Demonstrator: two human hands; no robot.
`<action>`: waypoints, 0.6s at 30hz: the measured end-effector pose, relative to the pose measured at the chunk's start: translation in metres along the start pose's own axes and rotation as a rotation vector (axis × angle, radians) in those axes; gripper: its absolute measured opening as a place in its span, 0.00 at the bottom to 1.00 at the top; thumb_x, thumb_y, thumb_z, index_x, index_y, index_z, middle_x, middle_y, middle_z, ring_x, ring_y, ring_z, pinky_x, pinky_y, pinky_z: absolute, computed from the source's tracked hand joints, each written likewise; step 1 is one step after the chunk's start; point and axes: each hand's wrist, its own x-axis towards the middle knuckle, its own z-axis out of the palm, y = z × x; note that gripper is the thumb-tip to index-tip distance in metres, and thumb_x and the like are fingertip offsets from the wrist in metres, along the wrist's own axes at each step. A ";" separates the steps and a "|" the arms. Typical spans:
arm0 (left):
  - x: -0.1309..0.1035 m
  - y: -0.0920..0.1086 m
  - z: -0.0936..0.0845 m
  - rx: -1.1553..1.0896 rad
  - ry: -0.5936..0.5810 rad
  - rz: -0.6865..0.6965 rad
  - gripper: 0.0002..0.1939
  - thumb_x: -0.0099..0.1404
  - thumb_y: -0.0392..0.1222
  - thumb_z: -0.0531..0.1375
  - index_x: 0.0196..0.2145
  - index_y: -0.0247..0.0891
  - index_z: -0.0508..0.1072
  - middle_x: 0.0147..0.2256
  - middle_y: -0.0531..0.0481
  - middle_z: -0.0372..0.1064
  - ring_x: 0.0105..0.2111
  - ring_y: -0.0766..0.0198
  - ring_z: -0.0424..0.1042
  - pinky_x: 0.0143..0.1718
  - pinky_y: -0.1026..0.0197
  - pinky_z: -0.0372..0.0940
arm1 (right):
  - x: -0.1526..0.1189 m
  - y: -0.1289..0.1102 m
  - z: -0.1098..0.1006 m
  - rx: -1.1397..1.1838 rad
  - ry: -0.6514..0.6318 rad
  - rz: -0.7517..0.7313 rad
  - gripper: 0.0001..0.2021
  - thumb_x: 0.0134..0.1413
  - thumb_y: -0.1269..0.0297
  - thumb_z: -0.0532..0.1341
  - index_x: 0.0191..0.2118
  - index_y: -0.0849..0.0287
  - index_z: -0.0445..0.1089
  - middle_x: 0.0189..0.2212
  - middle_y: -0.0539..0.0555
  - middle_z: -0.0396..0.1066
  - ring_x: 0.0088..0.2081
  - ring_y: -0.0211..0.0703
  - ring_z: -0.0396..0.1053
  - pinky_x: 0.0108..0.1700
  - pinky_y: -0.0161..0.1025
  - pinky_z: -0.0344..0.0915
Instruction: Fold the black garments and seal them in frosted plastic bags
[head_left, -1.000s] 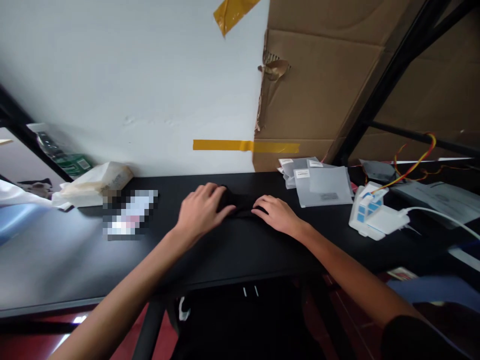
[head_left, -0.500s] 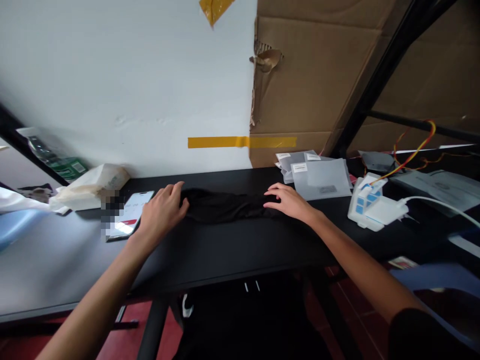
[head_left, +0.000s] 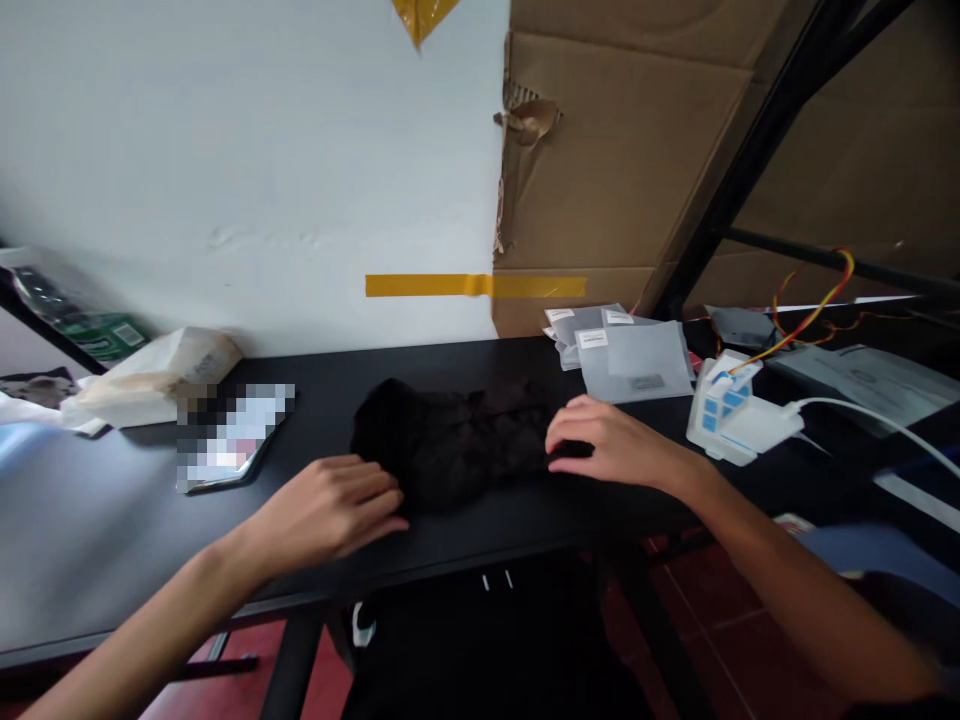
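A black cloth [head_left: 454, 440] lies bunched on the black table [head_left: 112, 520], near its middle. My left hand [head_left: 330, 505] rests palm down at the cloth's near left corner, fingertips pinching its edge. My right hand [head_left: 611, 445] grips the cloth's right end, fingers curled onto it. Part of the cloth is hard to tell from the dark tabletop.
A phone [head_left: 229, 440] lies left of the cloth, a white paper bag [head_left: 154, 375] behind it. Grey plastic pouches [head_left: 630, 355] and a white-blue plug block [head_left: 731, 420] with cables sit to the right. Cardboard [head_left: 637, 160] leans on the wall.
The cloth was stretched out long between both hands; now it is pulled toward me and bunched wider. My left hand moved nearer the table's front edge, my right slightly nearer too.
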 end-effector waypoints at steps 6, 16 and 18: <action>0.031 -0.024 0.006 0.030 0.010 -0.109 0.15 0.75 0.51 0.54 0.48 0.44 0.76 0.48 0.43 0.76 0.49 0.54 0.75 0.50 0.54 0.68 | 0.019 0.032 0.014 -0.106 0.089 0.143 0.15 0.59 0.65 0.67 0.52 0.52 0.76 0.55 0.56 0.75 0.52 0.51 0.75 0.55 0.48 0.70; 0.079 -0.101 0.027 -0.073 0.081 -0.702 0.21 0.75 0.53 0.49 0.34 0.41 0.75 0.30 0.48 0.76 0.31 0.57 0.74 0.35 0.59 0.64 | 0.088 0.088 0.012 -0.007 0.497 0.350 0.12 0.64 0.65 0.59 0.50 0.56 0.76 0.45 0.56 0.80 0.46 0.50 0.78 0.53 0.49 0.72; 0.085 -0.093 0.021 0.019 0.111 -0.704 0.20 0.75 0.52 0.49 0.35 0.40 0.75 0.33 0.45 0.77 0.33 0.56 0.75 0.35 0.58 0.64 | 0.092 0.081 0.017 -0.074 0.558 0.338 0.14 0.64 0.67 0.59 0.53 0.58 0.74 0.52 0.60 0.77 0.53 0.52 0.75 0.58 0.52 0.69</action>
